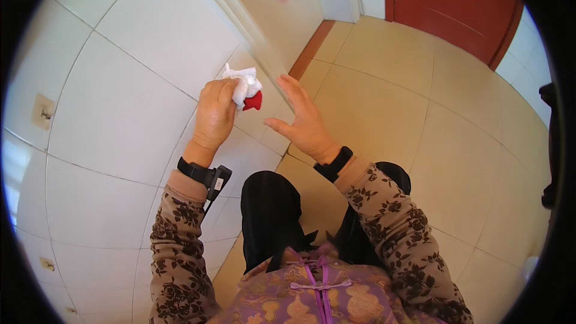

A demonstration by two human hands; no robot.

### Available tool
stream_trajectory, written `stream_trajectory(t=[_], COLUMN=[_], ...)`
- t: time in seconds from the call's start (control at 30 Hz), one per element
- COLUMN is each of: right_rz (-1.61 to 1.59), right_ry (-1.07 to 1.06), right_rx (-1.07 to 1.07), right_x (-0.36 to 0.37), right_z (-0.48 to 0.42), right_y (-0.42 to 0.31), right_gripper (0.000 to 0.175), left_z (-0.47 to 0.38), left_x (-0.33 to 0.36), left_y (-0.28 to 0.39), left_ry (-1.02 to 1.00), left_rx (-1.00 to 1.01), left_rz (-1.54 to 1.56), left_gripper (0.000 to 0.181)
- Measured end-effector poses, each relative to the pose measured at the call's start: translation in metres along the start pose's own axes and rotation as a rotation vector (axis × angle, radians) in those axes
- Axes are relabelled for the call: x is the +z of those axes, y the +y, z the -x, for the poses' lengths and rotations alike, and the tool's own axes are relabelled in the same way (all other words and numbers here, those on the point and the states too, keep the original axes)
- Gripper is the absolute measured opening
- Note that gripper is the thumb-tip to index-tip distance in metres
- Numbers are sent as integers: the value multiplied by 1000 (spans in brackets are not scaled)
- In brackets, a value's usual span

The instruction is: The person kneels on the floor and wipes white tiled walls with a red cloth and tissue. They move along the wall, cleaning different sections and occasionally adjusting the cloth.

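Observation:
My left hand [216, 110] grips a crumpled bundle of white cloth or tissue [246, 82], close to the white tiled wall. A small piece of red material [253, 101] shows at the lower edge of the bundle; what it belongs to cannot be told. To the right, my right hand [306, 119] is held apart from the bundle with its fingers spread and nothing in them. Black straps circle both wrists, and a small black device [218, 182] sits on the left one.
The white tiled wall [121, 112] fills the left side and bears several hooks on adhesive pads, one [43, 112] at the far left. A door frame edge [252, 31] stands ahead. Beige floor tiles [373, 108] lie at right, and a red door [454, 4] is beyond.

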State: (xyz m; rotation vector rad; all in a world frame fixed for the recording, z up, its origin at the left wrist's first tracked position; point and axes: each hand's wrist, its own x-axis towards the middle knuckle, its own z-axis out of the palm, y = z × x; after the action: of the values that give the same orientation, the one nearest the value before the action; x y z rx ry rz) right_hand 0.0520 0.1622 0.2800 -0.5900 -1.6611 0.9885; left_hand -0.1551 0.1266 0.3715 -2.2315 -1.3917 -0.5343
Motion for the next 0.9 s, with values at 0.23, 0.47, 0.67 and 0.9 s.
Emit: stream_trajectory(t=[0.23, 0.47, 0.67, 0.9], right_rz=[138, -208, -451, -532], right_ry=[-36, -111, -162, -76], right_rx=[-225, -30, 111, 167], right_x=[-2, 0, -10, -25], right_z=[-12, -17, -8, -2], right_y=[-6, 8, 36, 58], right_gripper=[74, 47, 34, 30], left_z=[-15, -25, -33, -94], left_x=[6, -3, -11, -176], left_y=[35, 41, 45, -56], left_ry=[-51, -66, -214, 604], left_rx=[74, 101, -60, -611], left_rz=[198, 399, 452, 467], left_gripper=[40, 28, 33, 36])
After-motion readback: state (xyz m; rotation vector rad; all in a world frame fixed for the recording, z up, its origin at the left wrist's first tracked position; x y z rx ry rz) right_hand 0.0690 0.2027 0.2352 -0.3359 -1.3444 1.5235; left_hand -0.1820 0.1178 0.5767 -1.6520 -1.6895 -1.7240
